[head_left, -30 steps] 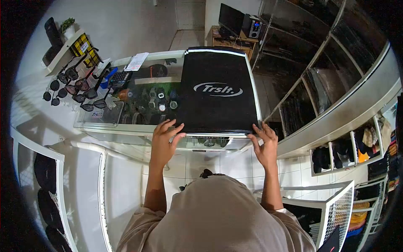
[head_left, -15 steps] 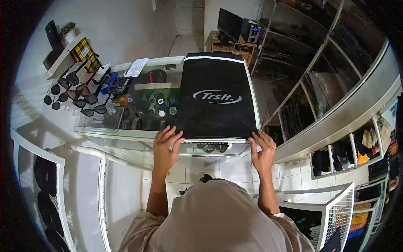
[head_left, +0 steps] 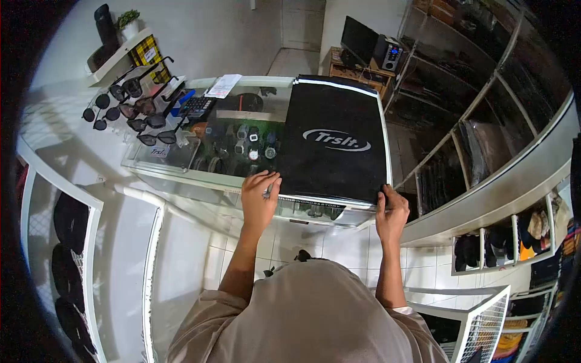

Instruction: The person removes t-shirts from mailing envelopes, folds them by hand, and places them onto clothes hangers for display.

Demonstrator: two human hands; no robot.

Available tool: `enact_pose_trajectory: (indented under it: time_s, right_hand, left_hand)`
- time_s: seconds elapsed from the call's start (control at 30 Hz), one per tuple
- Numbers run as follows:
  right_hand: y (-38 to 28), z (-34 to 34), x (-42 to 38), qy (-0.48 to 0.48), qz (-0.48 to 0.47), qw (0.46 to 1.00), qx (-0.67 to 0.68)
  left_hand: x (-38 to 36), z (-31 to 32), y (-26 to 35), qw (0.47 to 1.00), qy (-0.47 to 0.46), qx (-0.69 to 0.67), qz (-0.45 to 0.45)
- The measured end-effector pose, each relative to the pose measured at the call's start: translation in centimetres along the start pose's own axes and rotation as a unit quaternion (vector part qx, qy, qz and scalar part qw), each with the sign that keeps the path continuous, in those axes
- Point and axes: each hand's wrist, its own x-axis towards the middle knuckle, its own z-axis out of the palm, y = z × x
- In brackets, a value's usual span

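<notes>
A flat black plastic bag (head_left: 330, 115) printed with "Trslt." in white lies on the glass display counter (head_left: 181, 169), a pale strip along its far edge. My left hand (head_left: 259, 196) is at the bag's near left corner, its fingers curled and the thumb against the edge. At the near right corner, my right hand (head_left: 393, 212) pinches the bag's edge between thumb and fingers. Under the glass to the left of the bag, several wristwatches (head_left: 253, 148) show.
Several sunglasses (head_left: 145, 121) hang on a stand at the counter's left, near a calculator (head_left: 198, 106) and a paper sheet (head_left: 223, 86). Behind stand a monitor (head_left: 362, 41) and a speaker (head_left: 388, 52). Glass-fronted shelving (head_left: 478, 121) runs along the right. White racks flank me.
The view has shifted, so the counter and bag appear farther right. My left hand's fingers have curled in more at the corner; the right fingers have closed on theirs. The bag stays flat.
</notes>
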Motion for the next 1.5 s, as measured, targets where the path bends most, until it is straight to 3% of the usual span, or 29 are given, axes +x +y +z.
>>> enact_pose_trajectory:
  time_s: [0.1, 0.17, 0.23, 0.3, 0.37, 0.43, 0.47, 0.57, 0.7, 0.77, 0.97, 1.07, 1.23, 1.5]
  right_hand:
    - [0.0, -0.6, 0.3, -0.017, 0.005, 1.0, -0.002]
    - [-0.3, -1.3, -0.6, -0.036, 0.005, 0.999, 0.0]
    - [-0.7, -1.7, -2.1, 0.037, 0.017, 0.999, 0.014]
    - [-0.7, -2.4, -4.2, 0.036, 0.032, 0.998, 0.049]
    - [-1.6, -3.3, -6.5, 0.062, 0.033, 0.995, 0.072]
    - [-1.8, -4.1, -9.1, 0.054, 0.022, 0.995, 0.077]
    - [-2.0, -4.6, -10.3, 0.041, 0.038, 0.995, 0.082]
    - [-2.2, -6.8, -14.6, 0.018, 0.069, 0.995, 0.069]
    - [-1.4, -10.6, -19.9, 0.01, 0.113, 0.993, 0.03]
    - [0.0, -13.0, -22.0, 0.027, 0.109, 0.993, 0.029]
    - [-0.4, -20.9, -26.0, 0.084, 0.249, 0.965, -0.013]
    - [0.8, -24.0, -28.9, 0.142, 0.248, 0.958, -0.029]
    - [1.6, -31.6, -33.9, 0.234, 0.289, 0.924, -0.087]
    - [3.4, -47.3, -46.7, 0.402, 0.39, 0.812, -0.16]
  left_hand:
    - [-0.2, -0.2, 0.2, 1.0, -0.003, -0.006, 0.013]
    - [-1.2, -1.2, 1.4, 0.996, 0.036, -0.058, -0.059]
    - [-2.5, -2.8, 2.2, 0.997, 0.037, -0.048, -0.047]
    - [-4.7, -4.2, 2.7, 0.995, 0.053, -0.072, -0.044]
    - [-7.2, -5.3, 2.9, 0.994, 0.028, -0.067, -0.079]
    - [-9.1, -5.7, 3.8, 0.972, 0.001, -0.141, -0.187]
    - [-10.0, -5.8, 3.8, 0.985, 0.002, -0.106, -0.134]
    - [-13.4, -5.4, 3.8, 0.986, -0.04, -0.122, -0.105]
    - [-17.3, -4.3, 6.4, 0.964, -0.136, -0.18, -0.14]
    - [-19.0, -3.7, 8.4, 0.958, -0.169, -0.195, -0.127]
    - [-22.5, -1.7, 14.4, 0.905, -0.333, -0.26, -0.042]
    - [-23.8, 0.2, 17.2, 0.888, -0.362, -0.283, 0.01]
    - [-26.9, 3.6, 24.7, 0.842, -0.429, -0.32, 0.066]
    - [-37.0, 5.6, 44.1, 0.702, -0.542, -0.409, 0.214]
